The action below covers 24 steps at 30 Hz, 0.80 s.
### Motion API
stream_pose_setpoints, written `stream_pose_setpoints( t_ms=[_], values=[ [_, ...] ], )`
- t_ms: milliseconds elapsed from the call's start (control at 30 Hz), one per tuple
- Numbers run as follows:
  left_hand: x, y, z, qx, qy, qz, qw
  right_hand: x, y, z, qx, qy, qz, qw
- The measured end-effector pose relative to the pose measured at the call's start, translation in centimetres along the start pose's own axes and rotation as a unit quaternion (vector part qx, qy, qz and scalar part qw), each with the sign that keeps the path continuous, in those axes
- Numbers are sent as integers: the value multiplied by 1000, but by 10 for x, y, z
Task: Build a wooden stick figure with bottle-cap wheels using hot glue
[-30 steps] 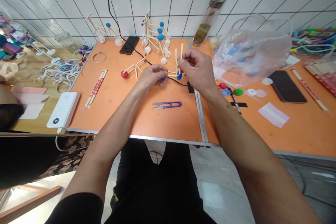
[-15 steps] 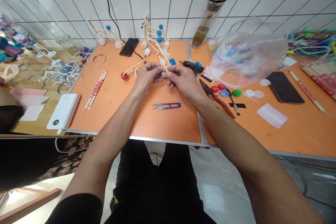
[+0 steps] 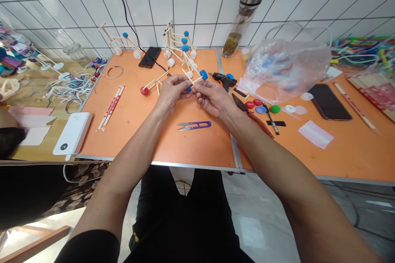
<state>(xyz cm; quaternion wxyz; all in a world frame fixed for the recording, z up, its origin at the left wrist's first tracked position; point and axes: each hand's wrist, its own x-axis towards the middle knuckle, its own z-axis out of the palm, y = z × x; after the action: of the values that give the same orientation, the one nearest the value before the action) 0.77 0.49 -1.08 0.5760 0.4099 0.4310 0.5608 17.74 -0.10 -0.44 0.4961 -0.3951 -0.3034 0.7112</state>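
Observation:
Both my hands meet above the middle of the orange table (image 3: 129, 123). My left hand (image 3: 173, 89) and my right hand (image 3: 212, 96) are closed in pinches on a small wooden-stick piece (image 3: 191, 80) with blue bottle caps on it; one blue cap (image 3: 203, 74) sticks up at its right end. Purple thread snips (image 3: 195, 125) lie on the table just below my hands. Behind the hands stands a taller stick model (image 3: 179, 49) with blue and white caps. A stick piece with a red cap (image 3: 144, 90) lies to the left.
A glue gun (image 3: 222, 78), red-handled pliers (image 3: 253, 115) and loose caps (image 3: 262, 108) lie right of my hands. A clear plastic bag (image 3: 286, 68), a bottle (image 3: 242, 20) and two phones (image 3: 329, 101) (image 3: 149, 56) are further off. Wrapped chopsticks (image 3: 110, 107) and a white power bank (image 3: 73, 132) lie left.
My right hand came down and left, from holding sticks upright to pinching the piece together with my left hand. The glue gun and pliers it covered now show.

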Motion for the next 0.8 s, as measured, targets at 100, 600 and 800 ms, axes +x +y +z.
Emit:
stream_pose_setpoints(
  t_ms=[100,600,800],
  values=[
    [0,-1,0,5,-7,-2,1000,1,0,-1,-1,-4,2,1000],
    [-1,-3,-2,41,-22,-4,999,4,1,-3,2,-10,12,1000],
    [-3,-1,-1,54,-11,-29,998,0,0,1,11,-1,21,1000]
  ],
)
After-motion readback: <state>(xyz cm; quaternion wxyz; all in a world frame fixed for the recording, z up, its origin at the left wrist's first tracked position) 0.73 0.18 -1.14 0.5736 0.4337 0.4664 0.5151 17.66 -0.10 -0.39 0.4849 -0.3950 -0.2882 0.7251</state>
